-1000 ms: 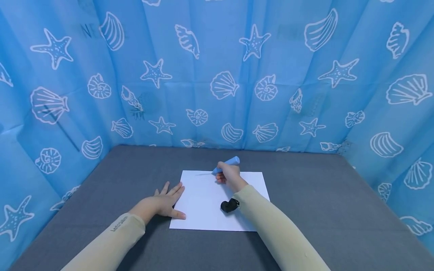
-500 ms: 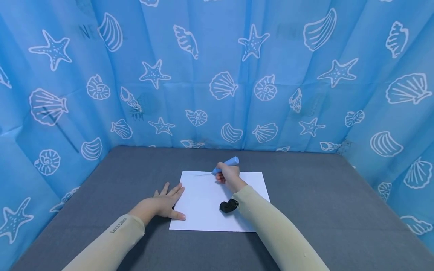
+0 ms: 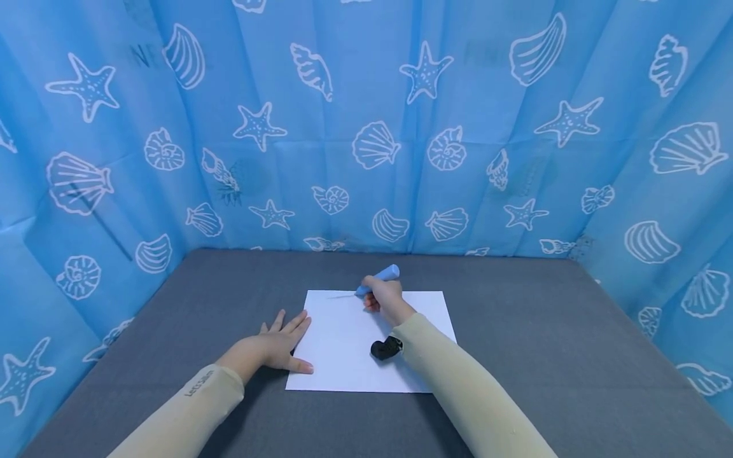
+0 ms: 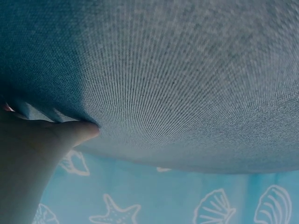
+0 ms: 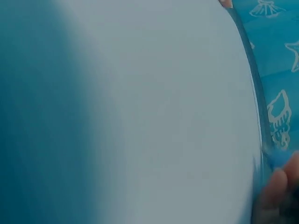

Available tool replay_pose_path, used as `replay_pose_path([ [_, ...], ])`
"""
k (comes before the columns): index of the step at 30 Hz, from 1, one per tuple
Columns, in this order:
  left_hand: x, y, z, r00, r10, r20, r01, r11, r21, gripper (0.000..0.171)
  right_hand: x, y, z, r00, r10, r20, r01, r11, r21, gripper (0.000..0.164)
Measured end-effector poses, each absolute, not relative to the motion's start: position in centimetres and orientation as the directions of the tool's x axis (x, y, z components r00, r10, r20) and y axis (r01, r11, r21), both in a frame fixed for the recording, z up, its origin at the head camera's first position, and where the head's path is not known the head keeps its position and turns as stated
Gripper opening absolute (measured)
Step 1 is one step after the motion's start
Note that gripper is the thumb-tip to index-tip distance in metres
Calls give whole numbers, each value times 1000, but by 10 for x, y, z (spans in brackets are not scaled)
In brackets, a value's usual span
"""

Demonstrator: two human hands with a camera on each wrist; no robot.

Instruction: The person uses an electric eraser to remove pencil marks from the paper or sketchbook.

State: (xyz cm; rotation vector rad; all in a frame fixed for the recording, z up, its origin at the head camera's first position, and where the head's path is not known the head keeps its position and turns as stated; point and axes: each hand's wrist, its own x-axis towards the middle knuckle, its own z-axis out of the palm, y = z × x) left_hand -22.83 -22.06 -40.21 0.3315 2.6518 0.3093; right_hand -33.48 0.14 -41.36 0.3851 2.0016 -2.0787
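Note:
A white sheet of paper lies on the grey table. My left hand rests at its left edge with fingers spread, the thumb and some fingertips on the sheet. Near the paper's far edge my right hand pinches a light blue, thick-handled, pen-shaped tool. Its tapered front points left, and a thin line runs left from it over the sheet; I cannot tell whether this is a shaft or a drawn mark. In the right wrist view the fingers and the tool's blurred blue front show at the lower right.
The grey cloth-covered table stretches around the paper on all sides. A blue curtain with white shells and starfish hangs behind and at both sides. A black wrist device sticks out from the right sleeve over the sheet.
My right hand and the blue tool have slid slightly to the left along the paper's far edge. The left hand stays in place, and the head view has shifted a little.

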Motion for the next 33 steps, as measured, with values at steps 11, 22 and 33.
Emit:
replay_pose_path([
  [11,-227,-221,-401,-876,270,-400,172,949,265,108,-337,2,-413,-918,-21,-395,395,-120,-911,29],
  [22,-229,-220,-401,-872,278,-402,179,947,266,108,-334,1,-413,-926,45,-375,367,-122,-922,14],
  [33,-225,-218,-398,-870,279,-406,184,949,258,107,-335,-1,-418,-948,51,-316,310,-92,-946,14],
])
